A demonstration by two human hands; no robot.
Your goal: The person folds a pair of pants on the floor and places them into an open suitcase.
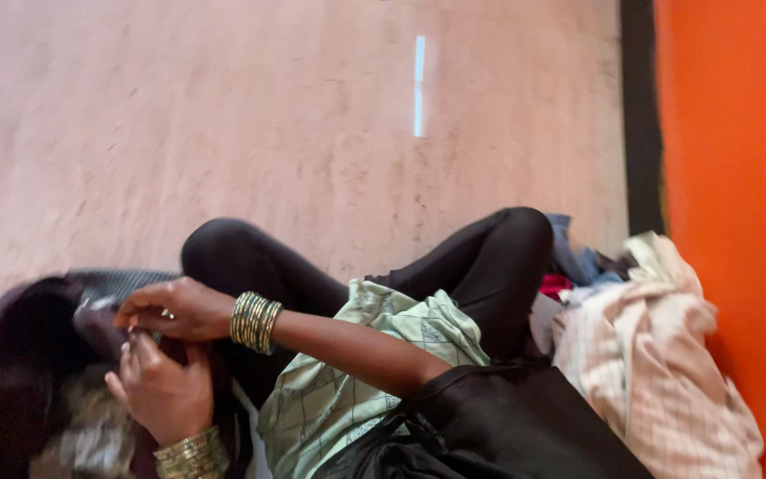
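Note:
My right hand (pixel 175 310), with green and gold bangles at the wrist, reaches left across my lap and pinches the edge of a dark maroon garment (pixel 24 372). My left hand (pixel 166 390), also with gold bangles, comes up from the bottom edge and grips the same cloth just beneath the right hand. The fingertips of both hands meet on a small shiny patch of the garment. The cloth bunches at the lower left and is blurred. My knees in black leggings (pixel 498 257) and a pale green patterned tunic (pixel 374 346) lie beside the hands.
A black cloth or bag (pixel 507 426) lies at the bottom centre. A heap of pale checked and coloured clothes (pixel 649 355) is piled at the right against an orange wall (pixel 738 177). The pinkish floor (pixel 312 115) fills the upper part.

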